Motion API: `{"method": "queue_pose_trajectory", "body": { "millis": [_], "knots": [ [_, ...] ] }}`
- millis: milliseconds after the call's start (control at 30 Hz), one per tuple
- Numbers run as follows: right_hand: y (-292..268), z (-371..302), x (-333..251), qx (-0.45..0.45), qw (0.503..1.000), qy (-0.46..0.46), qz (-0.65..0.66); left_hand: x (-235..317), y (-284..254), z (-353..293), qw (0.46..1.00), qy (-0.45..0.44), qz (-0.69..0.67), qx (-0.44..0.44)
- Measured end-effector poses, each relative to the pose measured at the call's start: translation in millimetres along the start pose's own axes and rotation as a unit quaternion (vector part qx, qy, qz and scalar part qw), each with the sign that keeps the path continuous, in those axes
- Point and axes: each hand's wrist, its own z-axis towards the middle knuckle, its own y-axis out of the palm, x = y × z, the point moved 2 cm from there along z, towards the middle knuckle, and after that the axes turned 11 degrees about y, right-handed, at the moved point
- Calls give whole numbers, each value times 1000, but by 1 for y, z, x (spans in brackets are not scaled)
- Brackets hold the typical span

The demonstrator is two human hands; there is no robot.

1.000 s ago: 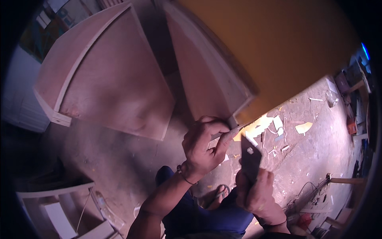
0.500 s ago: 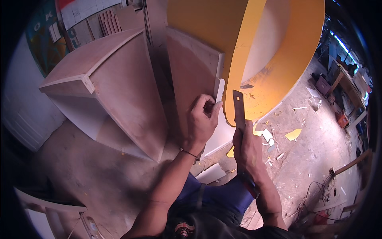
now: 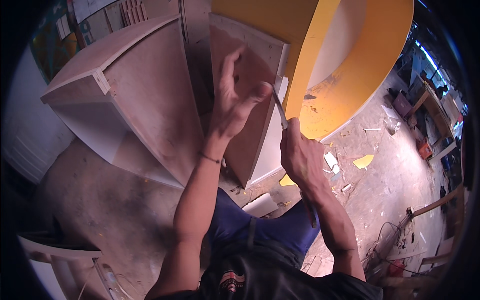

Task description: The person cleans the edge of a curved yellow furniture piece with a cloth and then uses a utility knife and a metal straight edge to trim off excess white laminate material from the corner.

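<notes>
My right hand (image 3: 302,157) is wrapped round a flat metal blade tool (image 3: 279,107), its blade seen nearly edge-on and pointing up and left. The tool's lower end sticks out below my wrist. My left hand (image 3: 232,102) is open in front of a brown wooden panel (image 3: 252,45), fingers raised and thumb stretched toward the blade's tip. Whether the thumb touches the blade I cannot tell. Beyond the tip, a ragged white strip (image 3: 283,86) runs along the panel's edge, above a white side face (image 3: 265,155). A large yellow curved piece (image 3: 360,100) stands right beside it.
To the left stands another wooden box form (image 3: 150,100) with a curved top. Yellow scraps (image 3: 363,161) and white offcuts (image 3: 331,162) litter the floor. A pale board piece (image 3: 260,205) lies near my legs. Cables (image 3: 387,240) and a wooden workbench (image 3: 432,107) are at the right.
My left hand has left the white strip, moved up and left, and opened from a pinch. My right hand has raised the tool and turned its blade edge-on toward the panel's edge.
</notes>
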Motion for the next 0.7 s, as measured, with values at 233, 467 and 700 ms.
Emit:
{"method": "queue_pose_trajectory", "body": {
  "millis": [233,467,700],
  "knots": [
    [13,5,-6,30,1000,4,3,-24,8,21,987,94,-2,-134],
    [28,13,-5,64,997,-9,41,-10,16,16,994,39,-33,-92],
    [37,23,-10,58,996,9,73,-20,18,22,996,46,-9,-75]
  ]
}}
